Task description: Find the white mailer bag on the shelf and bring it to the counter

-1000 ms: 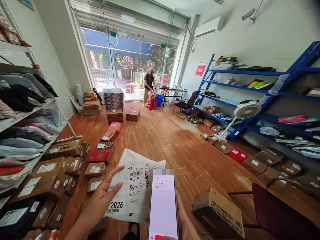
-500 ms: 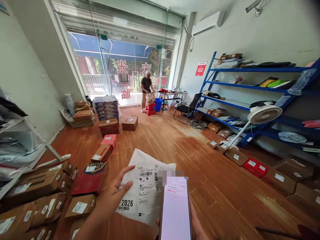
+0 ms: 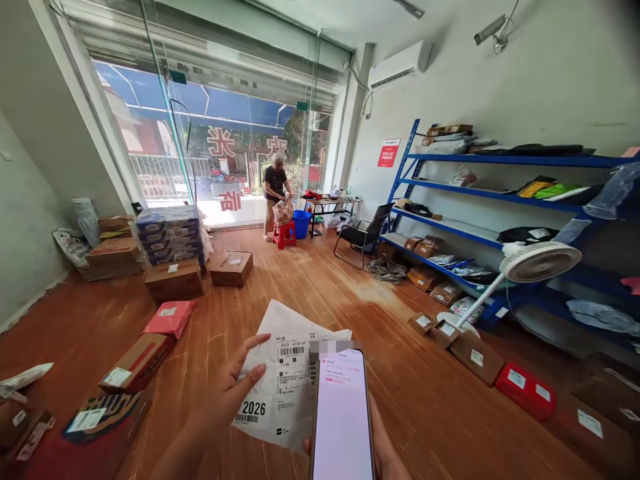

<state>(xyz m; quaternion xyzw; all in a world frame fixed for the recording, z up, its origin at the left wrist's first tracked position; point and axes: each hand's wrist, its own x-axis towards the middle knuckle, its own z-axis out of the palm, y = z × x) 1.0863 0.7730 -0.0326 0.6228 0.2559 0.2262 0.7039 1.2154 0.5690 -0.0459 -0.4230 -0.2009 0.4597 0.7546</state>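
A white mailing bag (image 3: 273,427) with a printed shipping label fills the lower middle of the head view. My left hand (image 3: 240,373) grips its left edge, thumb and forefinger lying over the front; the other fingers are hidden behind it. Just right of the label, a smartphone (image 3: 343,420) stands upright with its bright screen facing me, overlapping the bag's right part. My right hand (image 3: 383,443) wraps round the phone from behind, its fingers showing at both sides. The screen carries a few lines of text near its top.
Parcels line the floor at left, among them a pink parcel (image 3: 169,319) and a cardboard box (image 3: 231,268). Blue shelving (image 3: 450,223), a white fan (image 3: 540,261) and more boxes stand at right. Near the glass front, a person (image 3: 276,190) bends over a bag on a red stool (image 3: 285,235).
My view has turned right and tilted up a little, so the near left boxes and rack slid out of sight. The phone has shifted slightly left over the bag. Both grips are unchanged.
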